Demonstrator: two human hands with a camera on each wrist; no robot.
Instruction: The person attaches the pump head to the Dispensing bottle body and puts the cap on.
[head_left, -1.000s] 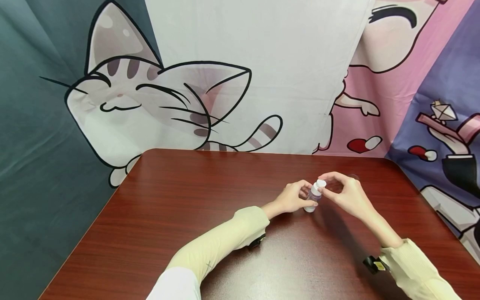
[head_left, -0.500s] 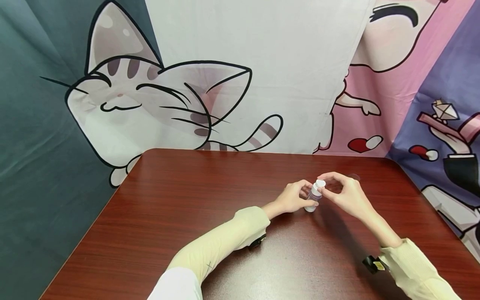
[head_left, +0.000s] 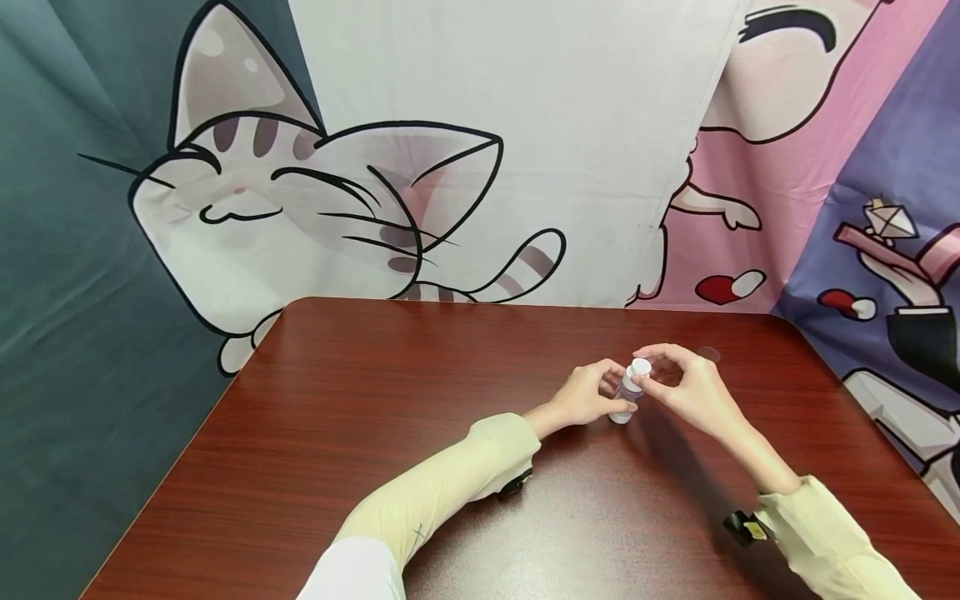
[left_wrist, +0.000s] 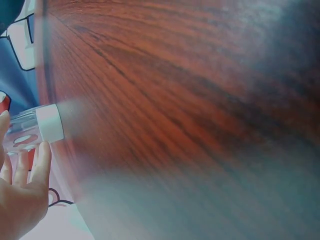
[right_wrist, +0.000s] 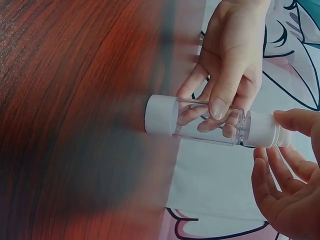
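Note:
A small clear bottle with a white base and a white top stands on the table, tilted slightly in the head view. My left hand grips its clear body from the left, the thumb lying along the near side. From the right, my right hand pinches the white top between thumb and fingers. The left wrist view shows the white base beside the fingertips of my left hand. No liquid shows inside the bottle.
Behind my right hand lies a faint clear round piece on the brown wooden table. A printed cartoon curtain hangs beyond the table's far edge. Black devices are strapped below both sleeves.
Almost nothing differs. My right fingers shift very slightly at the white top, while my left hand keeps its grip on the bottle.

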